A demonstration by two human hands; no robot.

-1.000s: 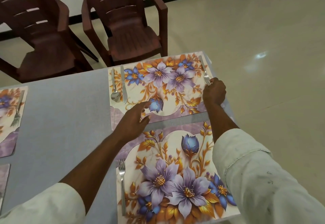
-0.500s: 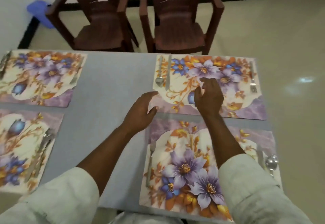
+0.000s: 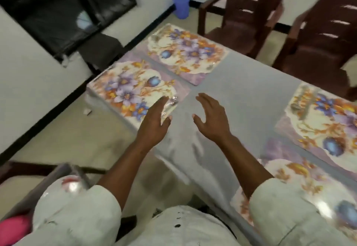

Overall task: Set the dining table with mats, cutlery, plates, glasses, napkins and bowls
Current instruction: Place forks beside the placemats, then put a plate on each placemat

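Observation:
Several floral mats lie on the grey table [image 3: 241, 95]. A near-left mat [image 3: 133, 89] and a far-left mat [image 3: 185, 52] sit at the table's left end; two more mats [image 3: 324, 122] [image 3: 286, 184] lie at the right. My left hand [image 3: 154, 124] hovers with straight fingers over the near-left mat's corner, above blurred cutlery [image 3: 172, 100]. My right hand [image 3: 212, 118] is spread open over bare tablecloth between the mats. Neither hand holds anything. The frame is motion-blurred.
Two brown plastic chairs [image 3: 251, 13] [image 3: 324, 48] stand beyond the table. A blue bin [image 3: 181, 6] sits by the wall. At lower left a tray [image 3: 48, 184] holds a white plate [image 3: 67, 187] and something pink [image 3: 13, 230]. A dark window [image 3: 63, 9] is at upper left.
My view has swung left to the table's left end. Both hands left the right-hand mats and now hover open near the near-left mat.

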